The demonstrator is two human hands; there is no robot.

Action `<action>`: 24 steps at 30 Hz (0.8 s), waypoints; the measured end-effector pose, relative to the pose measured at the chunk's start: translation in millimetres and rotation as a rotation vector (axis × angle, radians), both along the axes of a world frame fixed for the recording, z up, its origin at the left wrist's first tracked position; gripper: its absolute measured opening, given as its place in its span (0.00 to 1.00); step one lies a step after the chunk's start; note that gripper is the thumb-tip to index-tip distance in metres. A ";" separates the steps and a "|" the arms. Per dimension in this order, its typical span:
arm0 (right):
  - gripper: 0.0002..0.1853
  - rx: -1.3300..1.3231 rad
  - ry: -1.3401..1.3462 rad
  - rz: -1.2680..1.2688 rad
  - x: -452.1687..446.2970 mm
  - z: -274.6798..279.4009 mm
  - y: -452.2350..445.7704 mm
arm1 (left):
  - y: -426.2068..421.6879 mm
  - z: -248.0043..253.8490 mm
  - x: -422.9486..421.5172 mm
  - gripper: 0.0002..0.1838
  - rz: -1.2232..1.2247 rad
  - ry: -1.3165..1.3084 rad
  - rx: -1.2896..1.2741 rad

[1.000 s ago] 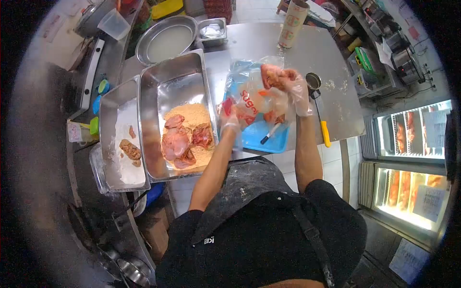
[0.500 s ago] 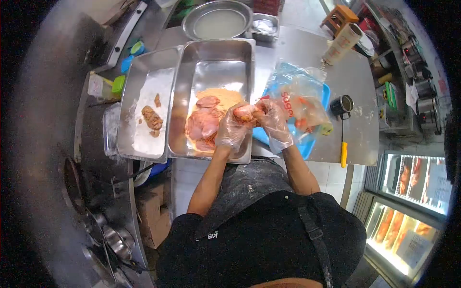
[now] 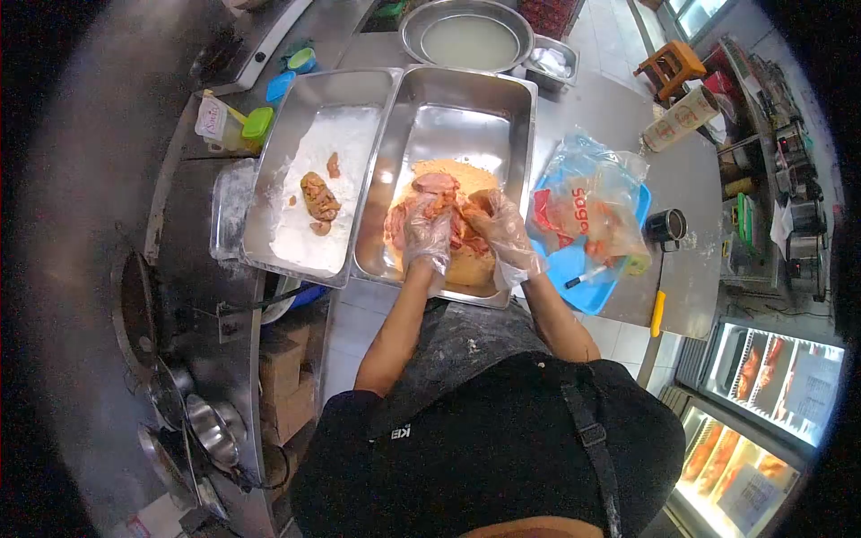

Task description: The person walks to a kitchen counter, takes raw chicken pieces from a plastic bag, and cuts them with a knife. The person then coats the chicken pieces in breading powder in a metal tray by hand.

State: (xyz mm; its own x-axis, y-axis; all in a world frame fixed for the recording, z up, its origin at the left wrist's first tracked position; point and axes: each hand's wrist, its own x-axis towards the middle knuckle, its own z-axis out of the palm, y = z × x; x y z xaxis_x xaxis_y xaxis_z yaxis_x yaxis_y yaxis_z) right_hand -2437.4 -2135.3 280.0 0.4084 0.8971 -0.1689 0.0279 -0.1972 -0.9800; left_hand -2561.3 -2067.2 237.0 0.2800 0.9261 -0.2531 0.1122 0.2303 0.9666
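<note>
Both hands wear clear plastic gloves and are over the deep steel tray (image 3: 466, 90) in the middle. Raw meat (image 3: 436, 184) lies there on orange-brown powder (image 3: 468, 267). My left hand (image 3: 428, 235) is closed round a piece of meat at the pile's left part. Close to its right, my right hand (image 3: 499, 235) has bent fingers at the same meat; its fingertips are partly hidden against it. Left of this tray, a second steel tray (image 3: 345, 85) holds white flour (image 3: 309, 233) with coated brown pieces (image 3: 319, 199).
On the right are a blue tray (image 3: 587, 296) with a printed plastic bag (image 3: 583, 211), a dark mug (image 3: 665, 226) and a yellow-handled tool (image 3: 658, 314). Behind stand a round basin (image 3: 466, 40), a small steel container (image 3: 552, 63) and a plastic roll (image 3: 682, 118).
The view has shifted rightward. Both hands have moved from the blue tray to the middle steel tray, bringing the meat from the right hand down onto the pile.
</note>
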 end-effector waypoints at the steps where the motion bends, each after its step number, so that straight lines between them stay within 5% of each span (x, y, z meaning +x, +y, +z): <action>1: 0.14 0.023 0.033 -0.034 -3.2 -3.8 1.8 | 1.7 -1.4 -1.3 0.12 -0.003 -0.002 0.003; 3: 0.15 0.030 0.119 0.023 -11.9 -1.5 2.5 | -1.1 22.7 -2.2 0.11 0.107 -0.151 -0.186; 4: 0.17 0.033 0.209 0.083 -15.0 -0.8 1.7 | -6.8 46.6 -1.6 0.13 0.105 -0.015 -0.272; 10: 0.17 0.116 0.522 -0.093 -16.7 -16.8 -0.5 | 6.3 21.2 -3.3 0.20 0.066 -0.232 -0.300; 17: 0.11 0.061 0.389 -0.092 9.4 -42.8 6.1 | 8.0 -7.4 -10.8 0.24 0.058 -0.546 -0.519; 19: 0.17 0.090 -0.017 0.021 17.6 -51.4 3.1 | 8.0 -17.1 -15.8 0.25 0.013 -0.699 -0.608; 20: 0.17 0.088 -0.018 0.020 15.3 -45.4 -0.1 | 8.1 -22.2 -15.9 0.26 -0.010 -0.751 -0.633; 22: 0.21 0.011 -0.812 -0.050 7.7 -10.9 -5.0 | 6.4 -24.2 -17.4 0.27 -0.039 -0.707 -0.605; 24: 0.19 0.117 -0.944 0.072 2.2 55.7 -9.2 | 8.8 -9.3 -14.8 0.24 -0.076 -0.513 -0.507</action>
State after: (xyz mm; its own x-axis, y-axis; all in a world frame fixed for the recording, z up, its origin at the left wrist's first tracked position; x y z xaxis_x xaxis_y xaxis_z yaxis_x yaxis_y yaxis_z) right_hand -2435.2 -2144.5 335.7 0.2731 0.9159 0.2943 0.8258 -0.0663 -0.5600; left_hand -2576.0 -2058.4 227.7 0.5378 0.7030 -0.4654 -0.2930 0.6734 0.6787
